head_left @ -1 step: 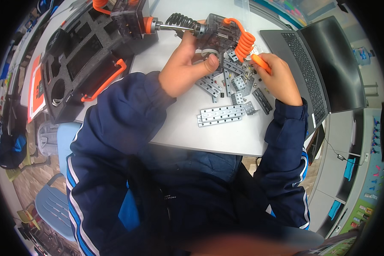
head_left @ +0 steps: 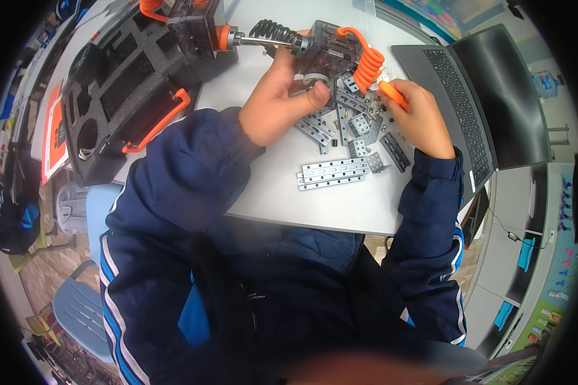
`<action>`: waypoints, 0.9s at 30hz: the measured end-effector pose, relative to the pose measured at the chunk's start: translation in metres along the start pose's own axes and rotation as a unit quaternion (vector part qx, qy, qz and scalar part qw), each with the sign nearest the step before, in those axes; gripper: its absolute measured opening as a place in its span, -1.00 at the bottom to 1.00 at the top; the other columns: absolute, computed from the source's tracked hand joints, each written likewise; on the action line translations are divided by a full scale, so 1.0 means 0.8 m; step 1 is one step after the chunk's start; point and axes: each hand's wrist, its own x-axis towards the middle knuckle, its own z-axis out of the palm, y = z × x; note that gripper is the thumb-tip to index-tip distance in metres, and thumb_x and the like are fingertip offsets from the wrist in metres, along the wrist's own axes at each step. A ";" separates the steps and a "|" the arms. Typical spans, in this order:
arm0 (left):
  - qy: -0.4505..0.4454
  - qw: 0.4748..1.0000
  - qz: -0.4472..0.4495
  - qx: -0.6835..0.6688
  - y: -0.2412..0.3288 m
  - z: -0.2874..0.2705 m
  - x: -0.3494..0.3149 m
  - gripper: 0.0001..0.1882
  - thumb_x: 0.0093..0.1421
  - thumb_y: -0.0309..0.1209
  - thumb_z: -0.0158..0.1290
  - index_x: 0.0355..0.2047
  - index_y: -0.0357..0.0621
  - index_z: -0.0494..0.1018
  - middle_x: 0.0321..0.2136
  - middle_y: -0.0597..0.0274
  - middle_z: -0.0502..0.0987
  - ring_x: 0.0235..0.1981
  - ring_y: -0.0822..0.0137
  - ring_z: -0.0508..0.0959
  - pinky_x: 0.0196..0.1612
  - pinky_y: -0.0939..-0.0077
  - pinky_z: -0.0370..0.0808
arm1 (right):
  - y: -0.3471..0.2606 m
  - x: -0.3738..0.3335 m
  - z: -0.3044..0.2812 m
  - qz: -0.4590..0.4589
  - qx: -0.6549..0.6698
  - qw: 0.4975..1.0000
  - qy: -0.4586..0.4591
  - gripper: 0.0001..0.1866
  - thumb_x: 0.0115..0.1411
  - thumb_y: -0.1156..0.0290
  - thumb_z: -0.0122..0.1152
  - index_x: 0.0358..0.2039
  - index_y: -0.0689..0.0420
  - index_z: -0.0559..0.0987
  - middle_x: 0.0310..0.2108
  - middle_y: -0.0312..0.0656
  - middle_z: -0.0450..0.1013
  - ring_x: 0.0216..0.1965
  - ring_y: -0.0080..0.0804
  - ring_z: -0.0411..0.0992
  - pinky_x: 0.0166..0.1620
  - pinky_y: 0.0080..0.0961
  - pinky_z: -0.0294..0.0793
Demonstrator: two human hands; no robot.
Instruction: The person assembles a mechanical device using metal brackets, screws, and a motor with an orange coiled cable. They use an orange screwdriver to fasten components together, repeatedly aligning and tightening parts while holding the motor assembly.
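My left hand (head_left: pixel 276 106) is closed around the underside of a dark see-through motor module (head_left: pixel 331 51), its thumb near a pale round part. A coiled orange cable (head_left: pixel 368 69) hangs from the module's right side. A metal shaft (head_left: pixel 263 41) and a black coil spring (head_left: pixel 273 30) link it to a second dark module (head_left: pixel 194 31) with an orange collar. To the right, my right hand (head_left: pixel 422 119) pinches an orange-handled tool (head_left: pixel 394 95); its working end cannot be made out. Below both hands lie loose perforated metal brackets (head_left: pixel 359 125) and small fasteners.
Stacked perforated metal strips (head_left: pixel 332 173) lie near the table's front edge. An open laptop (head_left: pixel 459 96) stands at the right. A black case with foam inserts (head_left: pixel 125 83) and an orange handle (head_left: pixel 164 122) is at the left. A blue chair (head_left: pixel 83 311) stands on the floor.
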 end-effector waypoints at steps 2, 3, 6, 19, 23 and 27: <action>0.002 1.000 -0.003 0.004 0.000 0.000 0.000 -0.23 0.25 -0.20 0.08 0.29 -0.13 -0.11 0.16 0.03 0.20 0.18 0.26 0.26 0.11 0.30 0.36 | -0.002 0.001 -0.001 0.031 0.015 0.999 -0.015 -0.80 0.11 0.48 0.22 -0.29 0.33 0.52 -0.45 0.02 0.49 -0.45 -0.12 0.44 -0.32 -0.40 0.39; -0.002 1.000 0.002 -0.004 0.001 0.000 0.000 -0.23 0.25 -0.20 0.08 0.29 -0.13 -0.11 0.16 0.02 0.20 0.18 0.25 0.26 0.11 0.30 0.36 | -0.003 0.002 -0.001 0.039 0.012 0.999 -0.017 -0.81 0.11 0.48 0.23 -0.30 0.33 0.52 -0.47 0.02 0.48 -0.47 -0.13 0.44 -0.33 -0.40 0.39; -0.003 1.000 -0.002 -0.017 0.002 0.001 -0.001 -0.22 0.25 -0.19 0.08 0.30 -0.13 -0.11 0.16 0.02 0.20 0.18 0.25 0.26 0.12 0.30 0.35 | -0.005 0.002 -0.001 0.036 0.025 0.999 -0.012 -0.81 0.10 0.48 0.25 -0.33 0.33 0.51 -0.50 0.02 0.48 -0.51 -0.13 0.42 -0.35 -0.41 0.38; -0.001 1.000 -0.004 0.002 -0.001 -0.001 -0.001 -0.20 0.23 -0.17 0.10 0.30 -0.09 -0.11 0.18 0.09 0.17 0.22 0.24 0.21 0.17 0.19 0.29 | 0.005 0.000 0.003 -0.030 0.015 0.999 -0.007 -0.82 0.09 0.58 0.18 -0.26 0.30 0.55 -0.40 -0.03 0.46 -0.36 -0.13 0.44 -0.23 -0.40 0.39; 0.003 1.000 -0.009 0.009 -0.002 -0.001 0.000 -0.21 0.23 -0.17 0.10 0.30 -0.09 -0.10 0.18 0.09 0.16 0.22 0.24 0.20 0.18 0.18 0.28 | 0.003 0.000 0.003 -0.039 0.031 0.999 -0.011 -0.83 0.08 0.56 0.21 -0.28 0.31 0.54 -0.41 -0.03 0.43 -0.38 -0.13 0.43 -0.25 -0.40 0.39; 0.000 1.000 -0.009 0.007 0.000 -0.001 -0.001 -0.22 0.23 -0.16 0.10 0.29 -0.11 -0.09 0.18 0.09 0.16 0.22 0.24 0.20 0.19 0.19 0.27 | -0.005 0.001 0.000 0.004 0.015 1.000 -0.002 -0.81 0.06 0.51 0.27 -0.31 0.32 0.53 -0.44 -0.02 0.44 -0.42 -0.15 0.43 -0.29 -0.40 0.38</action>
